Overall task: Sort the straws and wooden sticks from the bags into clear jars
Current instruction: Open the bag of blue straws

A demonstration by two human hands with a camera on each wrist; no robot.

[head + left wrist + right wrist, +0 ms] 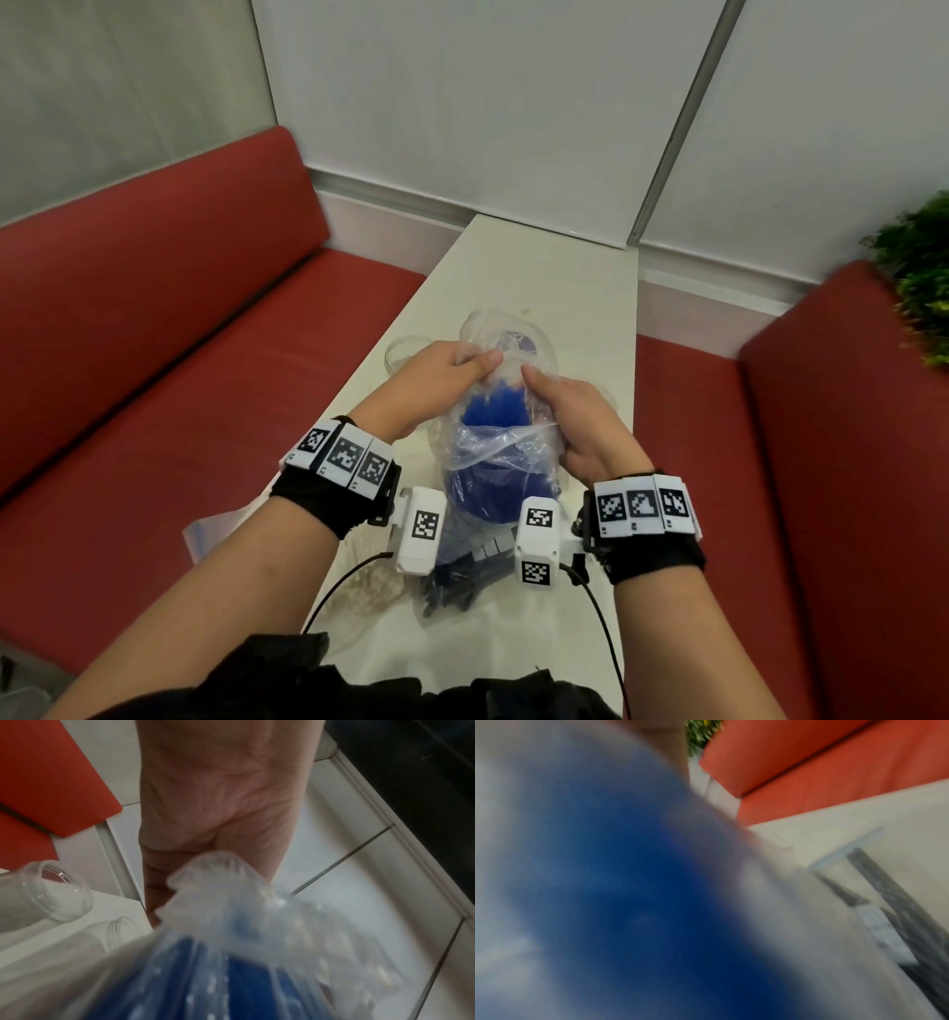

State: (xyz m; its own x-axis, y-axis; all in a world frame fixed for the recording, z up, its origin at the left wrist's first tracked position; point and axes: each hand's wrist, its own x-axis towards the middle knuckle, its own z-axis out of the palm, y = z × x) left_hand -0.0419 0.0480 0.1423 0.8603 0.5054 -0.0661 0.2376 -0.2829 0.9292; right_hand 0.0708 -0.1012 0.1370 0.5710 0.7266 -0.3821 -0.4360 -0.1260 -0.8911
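Observation:
A clear plastic bag full of blue straws is held upright over the white table. My left hand grips the bag's gathered top from the left, fingers curled round the plastic. My right hand pinches the same top from the right. The right wrist view shows only a blur of blue straws. Clear jars stand to the left on the table, one partly hidden behind my left hand.
Another bag with dark straws lies on the table near my body, and a further clear bag lies to its left. Red benches flank the table on both sides. A green plant stands at the right.

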